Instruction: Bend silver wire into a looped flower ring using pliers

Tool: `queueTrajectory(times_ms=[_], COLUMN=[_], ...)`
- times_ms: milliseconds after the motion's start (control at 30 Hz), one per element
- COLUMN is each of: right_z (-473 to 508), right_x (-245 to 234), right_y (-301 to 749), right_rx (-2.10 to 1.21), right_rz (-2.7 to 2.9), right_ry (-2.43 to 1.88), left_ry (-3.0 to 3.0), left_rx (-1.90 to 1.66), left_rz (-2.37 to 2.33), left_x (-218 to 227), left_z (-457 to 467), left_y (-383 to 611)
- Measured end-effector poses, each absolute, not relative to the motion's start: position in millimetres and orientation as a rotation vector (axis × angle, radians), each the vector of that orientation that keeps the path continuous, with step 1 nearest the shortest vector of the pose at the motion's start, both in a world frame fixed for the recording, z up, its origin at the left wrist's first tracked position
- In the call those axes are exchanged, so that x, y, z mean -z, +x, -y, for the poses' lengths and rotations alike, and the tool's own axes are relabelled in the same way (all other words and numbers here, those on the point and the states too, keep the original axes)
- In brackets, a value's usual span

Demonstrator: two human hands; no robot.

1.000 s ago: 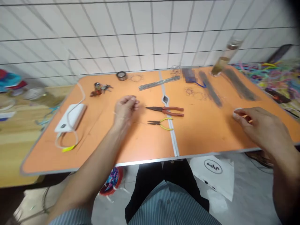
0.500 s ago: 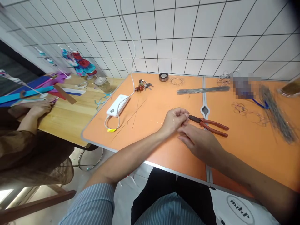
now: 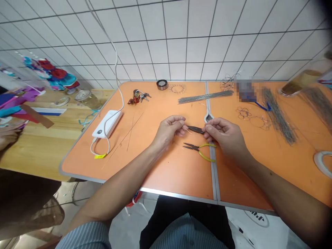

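My left hand (image 3: pixel 169 130) is closed in a pinch over the middle of the orange table (image 3: pixel 160 169), with a thin wire (image 3: pixel 184 128) showing at its fingertips. My right hand (image 3: pixel 223 135) is closed too, its fingertips facing the left hand's; what it pinches is too fine to make out. Between the two hands lie the dark jaws of the red pliers (image 3: pixel 195 129), whose handles are hidden under my right hand. Small yellow-handled pliers (image 3: pixel 199 149) lie on the table just below both hands.
A white power bank (image 3: pixel 107 123) with its cable, keys (image 3: pixel 137 97), a tape roll (image 3: pixel 162 84), straight wire bundles (image 3: pixel 204 97) (image 3: pixel 277 116), wire loops (image 3: pixel 249 116) and a jar (image 3: pixel 298 81) lie around. A wooden table (image 3: pixel 38 145) with coloured paper stands left, another person's hand (image 3: pixel 7 136) on it.
My view swung left and then partly back. My right hand came from the table's right side to meet the left at the pliers. Both hands now pinch close together.
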State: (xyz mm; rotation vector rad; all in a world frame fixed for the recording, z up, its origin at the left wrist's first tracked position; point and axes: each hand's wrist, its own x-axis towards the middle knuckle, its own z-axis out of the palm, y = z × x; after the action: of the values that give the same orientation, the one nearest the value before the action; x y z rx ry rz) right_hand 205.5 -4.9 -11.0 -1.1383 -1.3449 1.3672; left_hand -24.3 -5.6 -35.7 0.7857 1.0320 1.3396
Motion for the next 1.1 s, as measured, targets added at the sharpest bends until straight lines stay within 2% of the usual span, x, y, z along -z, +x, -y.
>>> queueTrajectory(times_ms=[400, 1100], right_z=[-17, -14], right_x=[27, 23], right_y=[212, 212], right_rx=[-1.616, -1.564], right_rz=[1.034, 1.104], right_ry=[-1.034, -1.067], left_ry=[0.778, 0.812], left_rx=[-1.218, -1.369], left_rz=[-0.845, -0.978], left_x=[23, 26], left_z=[11, 11], left_y=[-26, -26])
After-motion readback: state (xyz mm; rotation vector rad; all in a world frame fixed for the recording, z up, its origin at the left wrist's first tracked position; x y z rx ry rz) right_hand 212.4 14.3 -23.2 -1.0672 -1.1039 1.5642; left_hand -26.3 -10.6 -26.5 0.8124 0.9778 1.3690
